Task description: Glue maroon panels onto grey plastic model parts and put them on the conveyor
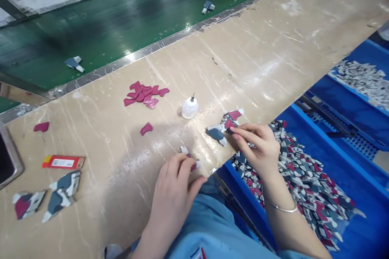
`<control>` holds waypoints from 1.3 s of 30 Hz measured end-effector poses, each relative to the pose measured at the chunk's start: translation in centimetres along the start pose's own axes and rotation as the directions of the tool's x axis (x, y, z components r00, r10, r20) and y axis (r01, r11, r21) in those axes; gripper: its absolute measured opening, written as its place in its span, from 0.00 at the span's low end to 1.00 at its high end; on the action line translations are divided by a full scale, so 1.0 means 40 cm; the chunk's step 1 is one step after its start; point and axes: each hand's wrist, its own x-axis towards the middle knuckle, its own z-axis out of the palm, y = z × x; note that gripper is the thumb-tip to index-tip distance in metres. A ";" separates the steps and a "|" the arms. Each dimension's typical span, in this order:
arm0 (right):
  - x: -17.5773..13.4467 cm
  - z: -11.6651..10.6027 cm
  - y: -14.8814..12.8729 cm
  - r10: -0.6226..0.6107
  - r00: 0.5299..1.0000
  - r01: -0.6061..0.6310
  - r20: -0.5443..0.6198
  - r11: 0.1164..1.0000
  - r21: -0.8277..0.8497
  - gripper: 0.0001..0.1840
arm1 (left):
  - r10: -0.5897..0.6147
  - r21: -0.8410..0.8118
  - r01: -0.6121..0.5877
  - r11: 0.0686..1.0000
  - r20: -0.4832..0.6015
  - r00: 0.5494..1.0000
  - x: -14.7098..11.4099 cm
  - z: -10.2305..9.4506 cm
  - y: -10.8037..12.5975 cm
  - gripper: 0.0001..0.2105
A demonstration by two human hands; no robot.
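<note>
My left hand (pixel 178 186) is curled at the table's front edge. Its fingers close over a small white-and-crimson plastic piece (pixel 184 150), mostly hidden beneath them. To the right, my right hand (pixel 259 147) pinches a crimson-and-grey piece (pixel 230 124) between thumb and fingertips. That piece is beside or touching a blue-grey and white piece (pixel 216 133) and another crimson-topped one (pixel 235 115); where they join cannot be made out. A small white bottle with a thin metal tip (pixel 190 108) stands upright beyond both hands.
Loose crimson pieces (pixel 142 93) are heaped mid-table. At left lie a red lighter (pixel 63 162), assembled pieces (pixel 62 194) and a phone-like device (pixel 9 158). A green conveyor belt (pixel 146 16) runs behind. A blue bin (pixel 358 194) full of pieces sits below right.
</note>
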 end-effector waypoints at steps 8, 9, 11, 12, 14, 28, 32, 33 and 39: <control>0.028 0.027 0.029 -0.167 0.986 0.164 -0.027 0.984 -0.075 0.08 | 0.037 -0.003 -0.037 0.999 0.083 0.996 0.002 -0.006 0.009 0.07; 0.034 0.024 0.029 -0.199 0.980 0.197 -0.018 0.976 -0.093 0.07 | 0.044 0.000 -0.044 0.999 0.099 0.994 0.004 -0.004 0.010 0.07; 0.045 0.015 0.029 -0.268 0.963 0.268 0.016 0.955 -0.127 0.07 | 0.062 0.005 -0.063 0.998 0.140 0.988 0.011 0.000 0.008 0.09; 0.050 0.009 0.029 -0.300 0.953 0.302 0.039 0.943 -0.142 0.07 | 0.078 0.006 -0.080 0.997 0.160 0.984 0.016 0.001 0.005 0.10; 0.061 -0.002 0.030 -0.353 0.932 0.363 0.084 0.918 -0.162 0.08 | 0.124 -0.002 -0.127 0.992 0.210 0.970 0.029 0.001 -0.006 0.13; 0.080 -0.008 0.140 -0.270 0.947 0.255 0.171 0.961 0.107 0.22 | 0.194 -0.124 -0.161 0.979 0.333 0.923 0.176 0.052 -0.019 0.20; 0.065 0.028 0.136 -0.241 0.954 0.222 0.181 0.968 0.122 0.22 | 0.331 -0.066 -0.325 0.944 0.180 0.926 0.145 -0.007 -0.051 0.17; 0.060 0.033 0.134 -0.220 0.959 0.203 0.176 0.973 0.112 0.23 | 0.346 -0.032 -0.345 0.938 0.144 0.927 0.134 -0.033 -0.067 0.16; 0.025 0.028 0.106 -0.172 0.966 0.161 0.193 0.984 0.071 0.25 | 0.156 0.190 -0.149 0.970 -0.021 0.988 0.065 -0.206 -0.217 0.13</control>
